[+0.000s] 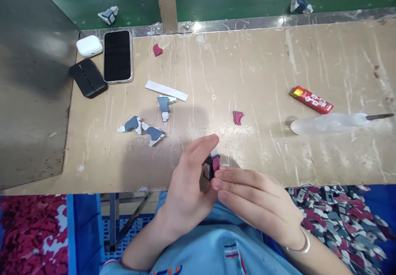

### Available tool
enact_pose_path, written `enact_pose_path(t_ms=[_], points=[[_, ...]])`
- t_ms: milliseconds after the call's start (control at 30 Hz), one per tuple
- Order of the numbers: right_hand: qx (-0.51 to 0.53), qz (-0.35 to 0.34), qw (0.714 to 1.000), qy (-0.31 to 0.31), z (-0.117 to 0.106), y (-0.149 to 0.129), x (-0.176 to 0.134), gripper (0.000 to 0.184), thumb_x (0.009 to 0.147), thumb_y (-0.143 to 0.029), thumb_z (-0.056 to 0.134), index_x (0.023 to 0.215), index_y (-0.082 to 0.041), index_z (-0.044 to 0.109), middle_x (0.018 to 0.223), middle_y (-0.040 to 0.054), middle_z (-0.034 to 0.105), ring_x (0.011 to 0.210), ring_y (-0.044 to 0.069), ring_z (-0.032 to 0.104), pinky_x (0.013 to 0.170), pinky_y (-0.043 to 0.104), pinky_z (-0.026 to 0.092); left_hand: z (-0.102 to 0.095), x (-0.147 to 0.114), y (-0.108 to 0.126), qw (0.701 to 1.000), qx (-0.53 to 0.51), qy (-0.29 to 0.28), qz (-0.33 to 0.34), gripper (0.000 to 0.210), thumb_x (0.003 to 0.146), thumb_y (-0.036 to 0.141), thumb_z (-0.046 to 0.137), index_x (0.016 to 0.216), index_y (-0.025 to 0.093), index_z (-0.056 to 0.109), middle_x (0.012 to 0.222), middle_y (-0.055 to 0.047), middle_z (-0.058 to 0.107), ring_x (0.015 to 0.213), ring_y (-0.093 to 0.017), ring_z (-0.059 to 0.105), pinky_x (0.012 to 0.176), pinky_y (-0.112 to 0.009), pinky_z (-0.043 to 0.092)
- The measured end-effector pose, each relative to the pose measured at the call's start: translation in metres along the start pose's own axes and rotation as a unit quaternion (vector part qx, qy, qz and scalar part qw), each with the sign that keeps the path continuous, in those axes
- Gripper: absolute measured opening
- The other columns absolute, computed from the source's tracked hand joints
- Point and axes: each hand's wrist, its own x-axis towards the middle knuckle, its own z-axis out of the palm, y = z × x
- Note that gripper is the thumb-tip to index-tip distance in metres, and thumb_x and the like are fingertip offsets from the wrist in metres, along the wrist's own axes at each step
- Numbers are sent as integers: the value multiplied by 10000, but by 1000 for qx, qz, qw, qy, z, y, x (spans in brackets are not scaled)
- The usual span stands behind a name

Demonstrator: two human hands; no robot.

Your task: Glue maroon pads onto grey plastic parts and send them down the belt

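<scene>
A small plastic part (208, 169), dark blue and white with a dark red piece on one side, is held between my two hands above the table's front edge. My left hand (189, 180) is closed around its lower end, fingers raised behind it. The fingertips of my right hand (253, 198) are pressed together against the dark red side. My fingers hide much of the part. Beyond it on the table lies a loose dark red piece (238, 117). Grey-blue and white plastic pieces (154, 133) lie to the left, next to a white strip (166, 90).
Across the back left are a phone (118, 56), a white case (89, 46) and a black box (88, 78). At right lie a red packet (312, 100) and a translucent-handled tool (328, 124). Blue bins (86, 229) of pieces flank me below the table.
</scene>
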Motion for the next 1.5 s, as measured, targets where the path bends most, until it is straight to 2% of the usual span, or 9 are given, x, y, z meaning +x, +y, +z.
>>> enact_pose_path(t_ms=[100, 333, 500, 633, 833, 967, 1100, 1333, 1500], points=[[-16, -105, 994, -36, -2, -3, 15, 279, 1050, -167, 648, 1228, -322, 796, 1087, -7, 870, 988, 210, 848, 983, 374, 735, 3, 0, -1, 999, -22, -1, 32, 781, 976, 41, 686, 1622, 424, 474, 1534, -54, 687, 1424, -277, 672, 1097, -447, 656], [-18, -96, 995, -13, -3, -3, 30, 248, 1015, -70, 603, 1121, -234, 757, 964, -16, 870, 907, 160, 849, 1304, 389, 496, 2, -2, 3, 993, -112, -23, -30, 772, 944, 5, 710, 1580, 409, 538, 1610, -62, 649, 1376, -270, 702, 1040, -394, 694], [138, 5, 987, 78, 8, -8, 29, 292, 1086, -137, 589, 1307, -285, 710, 966, 2, 846, 840, 192, 827, 1094, 451, 665, -1, 5, 2, 967, -237, -52, -81, 538, 1045, 196, 729, 1520, 424, 624, 1657, -60, 616, 988, -152, 788, 832, -267, 727], [190, 127, 949, 219, 15, -6, 27, 218, 1057, -298, 748, 1272, -332, 768, 1079, 37, 785, 994, 202, 780, 935, 359, 690, 2, 6, -1, 971, -232, -3, -66, 562, 1010, 186, 782, 1498, 429, 645, 1571, -41, 689, 994, -135, 776, 897, -258, 718], [244, 199, 948, 59, 12, 1, 30, 160, 978, -383, 864, 1127, -324, 865, 1042, 30, 837, 951, 198, 803, 836, 283, 684, 1, 3, -5, 995, -96, 0, 2, 766, 968, 55, 750, 1602, 424, 529, 1692, -81, 512, 1114, -152, 769, 955, -262, 698], [317, 225, 911, 139, 19, 0, 30, 158, 945, -458, 885, 1067, -359, 879, 1038, 15, 852, 988, 203, 826, 860, 284, 703, 0, 10, -10, 990, -110, 84, 3, 600, 910, 245, 903, 1451, 345, 666, 1395, -62, 680, 1010, -141, 794, 957, -274, 700], [351, 232, 889, 183, 30, -3, 27, 169, 920, -458, 906, 1057, -366, 872, 1006, 6, 843, 921, 189, 825, 798, 268, 710, -3, 16, -8, 995, -74, 63, 6, 271, 950, 419, 854, 1162, 251, 837, 1059, -56, 825, 996, -178, 813, 926, -250, 687], [306, 234, 893, 231, 40, -8, 22, 181, 928, -467, 898, 1040, -333, 850, 909, 11, 793, 801, 178, 775, 695, 270, 671, 0, 14, -6, 992, 31, 91, 78, 207, 1034, 378, 758, 1123, 214, 848, 991, -43, 842, 860, -138, 807, 816, -197, 667], [318, 257, 881, 238, 41, -5, 25, 218, 903, -499, 918, 1009, -326, 837, 856, 3, 752, 752, 161, 729, 633, 244, 619, 1, 17, -7, 998, -46, 46, 8, 227, 971, 360, 841, 1147, 217, 824, 1074, -60, 839, 995, -165, 815, 871, -202, 670]])
